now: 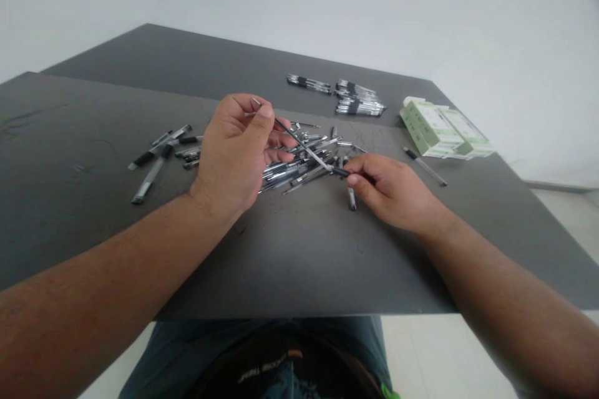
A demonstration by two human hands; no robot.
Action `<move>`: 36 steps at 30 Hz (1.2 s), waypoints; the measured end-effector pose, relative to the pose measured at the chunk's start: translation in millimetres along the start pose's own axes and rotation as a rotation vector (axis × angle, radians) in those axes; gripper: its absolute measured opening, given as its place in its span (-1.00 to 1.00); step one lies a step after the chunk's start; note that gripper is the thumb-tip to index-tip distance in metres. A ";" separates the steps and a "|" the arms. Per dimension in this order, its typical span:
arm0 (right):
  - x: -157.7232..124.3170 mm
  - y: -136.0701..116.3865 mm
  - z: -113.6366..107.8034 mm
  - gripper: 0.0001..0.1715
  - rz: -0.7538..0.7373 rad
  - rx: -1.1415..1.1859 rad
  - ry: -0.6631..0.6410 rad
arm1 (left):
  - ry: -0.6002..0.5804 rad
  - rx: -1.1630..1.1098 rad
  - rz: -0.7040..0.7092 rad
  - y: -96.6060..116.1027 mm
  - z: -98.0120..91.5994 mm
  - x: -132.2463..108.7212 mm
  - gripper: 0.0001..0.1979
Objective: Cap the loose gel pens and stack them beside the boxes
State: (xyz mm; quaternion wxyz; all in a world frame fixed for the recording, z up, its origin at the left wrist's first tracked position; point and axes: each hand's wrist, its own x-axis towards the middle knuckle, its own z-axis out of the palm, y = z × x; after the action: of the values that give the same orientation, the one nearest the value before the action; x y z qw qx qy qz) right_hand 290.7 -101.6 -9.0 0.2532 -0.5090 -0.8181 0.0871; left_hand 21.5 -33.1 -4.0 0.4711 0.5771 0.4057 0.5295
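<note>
My left hand (pixel 243 146) pinches a slim pen refill (pixel 302 142) between thumb and forefinger close to its metal tip, the other fingers loosely curled. The refill slants down to the right. At its lower end it meets a pen barrel with a black grip (pixel 340 171), which the fingertips of my right hand (pixel 390 190) hold. Whether the refill's end is inside the barrel I cannot tell. Just behind and below both hands lies a loose pile of refills and clear pen parts (pixel 299 168), partly hidden by my left hand.
On the grey table (pixel 299 262), several pens (pixel 159 159) lie at the left. Further back are bundled pens (pixel 309 83) and a stack of pens (pixel 358 100). Green-and-white boxes (pixel 433 128) stand at the right, with a single pen (pixel 425 166) in front of them.
</note>
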 end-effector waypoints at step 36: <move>0.4 1.3 1.1 -0.84 -0.039 -0.047 0.144 | -0.233 0.024 0.059 -11.8 4.1 -4.8 -0.89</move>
State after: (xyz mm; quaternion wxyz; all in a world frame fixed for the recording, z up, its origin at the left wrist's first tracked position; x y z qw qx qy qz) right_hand 291.0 -100.5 -10.3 0.3008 -0.5038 -0.8093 0.0260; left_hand 25.4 -35.6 -16.6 0.4922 0.6520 0.3375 0.4677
